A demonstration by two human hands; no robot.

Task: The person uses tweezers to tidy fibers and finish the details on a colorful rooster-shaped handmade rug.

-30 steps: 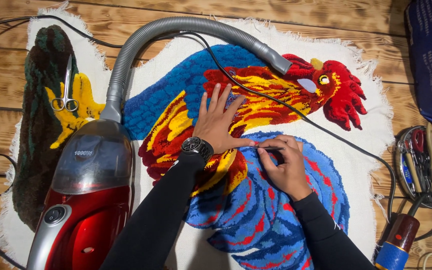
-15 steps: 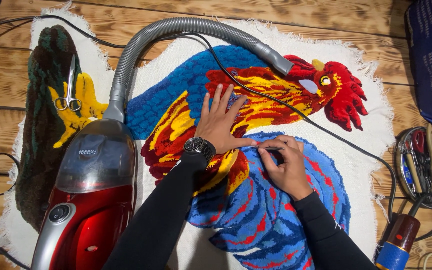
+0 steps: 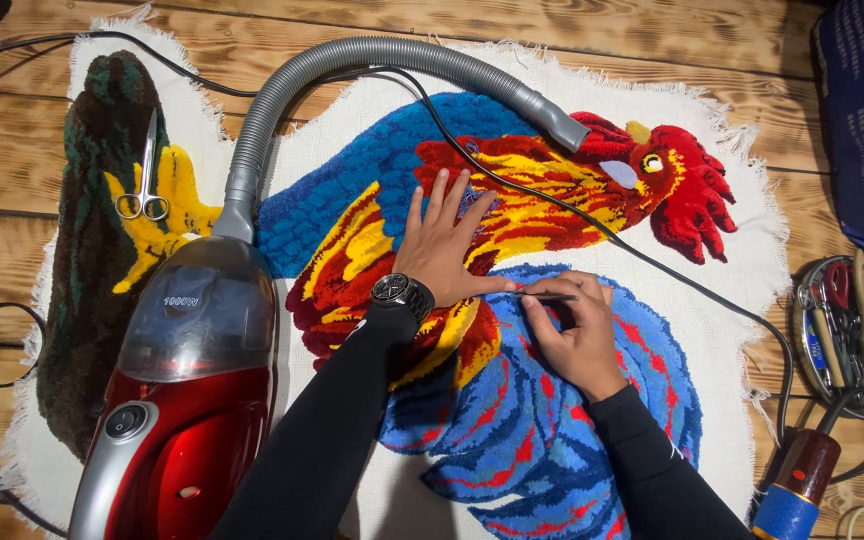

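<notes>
The left hand point(image 3: 444, 245) lies flat with fingers spread on the tufted rooster rug point(image 3: 512, 330), pressing the pile just beside the right hand point(image 3: 574, 335). The right hand's grip is pinched shut on a thin dark tool point(image 3: 544, 297), its tip at the blue and red yarn near the rug's middle. A slip could likely snag a loop or nick the left thumb close by. The black cord point(image 3: 592, 225) crossing the rug above the hands might catch a sleeve.

craft workshop | tufted rooster rug point(image 3: 512, 300) on plank floor point(image 3: 12, 180) | scissors point(image 3: 144, 180) | tool tray point(image 3: 849, 335)
</notes>
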